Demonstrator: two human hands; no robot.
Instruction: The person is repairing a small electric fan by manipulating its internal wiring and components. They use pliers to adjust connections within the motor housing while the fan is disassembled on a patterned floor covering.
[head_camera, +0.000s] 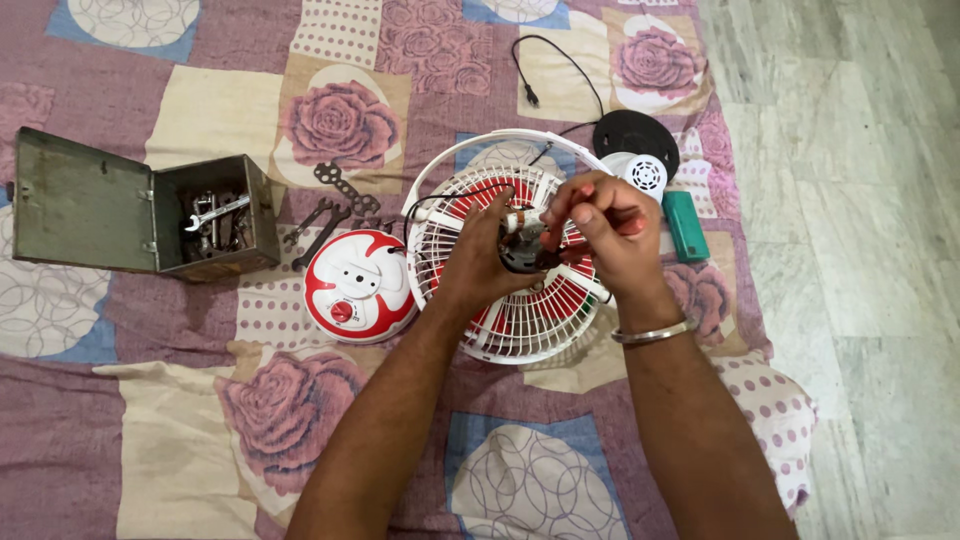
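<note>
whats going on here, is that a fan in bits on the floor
Yes. A person has both hands over a white fan grille with red blades, on a patchwork floral cloth. The left hand grips a small dark part at the hub; the right hand pinches it from above. Beside it lie a red-and-white cover, loose spanners and an open metal toolbox.

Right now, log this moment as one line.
left hand: steadies motor | right hand: grips motor top | under: fan grille | nearby: red-white cover, open toolbox
</note>
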